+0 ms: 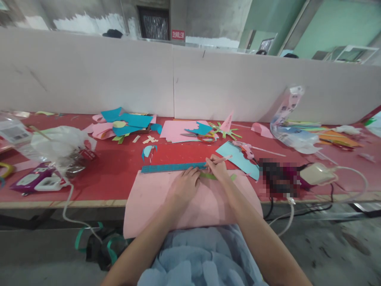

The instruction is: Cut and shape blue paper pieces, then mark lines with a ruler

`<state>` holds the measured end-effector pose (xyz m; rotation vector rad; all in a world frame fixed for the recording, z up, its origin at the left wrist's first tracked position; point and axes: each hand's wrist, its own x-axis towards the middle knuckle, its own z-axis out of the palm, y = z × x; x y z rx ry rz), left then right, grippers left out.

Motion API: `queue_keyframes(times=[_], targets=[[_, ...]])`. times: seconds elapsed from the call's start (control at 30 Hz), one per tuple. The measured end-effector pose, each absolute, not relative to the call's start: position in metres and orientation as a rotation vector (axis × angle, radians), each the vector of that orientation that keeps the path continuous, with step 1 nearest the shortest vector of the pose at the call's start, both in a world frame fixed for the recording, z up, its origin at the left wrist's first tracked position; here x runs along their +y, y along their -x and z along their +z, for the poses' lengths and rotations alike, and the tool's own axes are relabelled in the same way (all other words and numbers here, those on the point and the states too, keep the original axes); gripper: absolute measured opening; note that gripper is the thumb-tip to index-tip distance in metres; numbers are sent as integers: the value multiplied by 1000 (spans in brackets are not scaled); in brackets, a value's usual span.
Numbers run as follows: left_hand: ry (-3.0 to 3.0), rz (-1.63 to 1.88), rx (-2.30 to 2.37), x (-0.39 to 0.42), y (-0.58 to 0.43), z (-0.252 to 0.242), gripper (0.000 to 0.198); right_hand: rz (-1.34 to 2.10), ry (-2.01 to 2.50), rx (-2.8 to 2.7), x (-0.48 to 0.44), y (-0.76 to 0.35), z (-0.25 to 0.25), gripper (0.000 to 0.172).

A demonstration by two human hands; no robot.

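A large pink sheet of paper (154, 198) lies in front of me, its near part over the table edge. Along its far edge runs a blue ruler (162, 168). My left hand (187, 180) rests flat on the sheet, fingertips at the ruler's near side. A pencil (222, 159) is gripped in my right hand (218, 167), beside the ruler's right end; the pencil's tip is hard to make out. Beneath and beside my right hand is a green paper strip (208, 176).
Scissors (202, 137) lie on stacked pink paper (171, 129) at the back. A pink glue gun (245, 149) sits on light blue paper (238, 159). Blue offcuts (133, 120), a plastic bag (56, 143) and a power strip (38, 180) are left; cables hang at right.
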<state>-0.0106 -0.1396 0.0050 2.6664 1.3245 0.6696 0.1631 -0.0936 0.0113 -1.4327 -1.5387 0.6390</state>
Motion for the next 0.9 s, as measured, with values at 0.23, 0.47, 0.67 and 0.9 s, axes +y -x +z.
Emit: queue_keyframes(times=[0.23,0.47,0.67,0.9], targets=[[-2634,664,1340,-140,10,7,34,608,1452,-1529,-93,-163,10,30],[-2645,649,1336,-141,10,8,34,607,1493,-1511,-93,-162,12,30],[-2648,640,1337,-140,10,7,35,595,1490,-1502,-92,-162,12,30],[-2648,645,1342,-140,10,7,34,596,1504,-1501,-92,-163,10,26]])
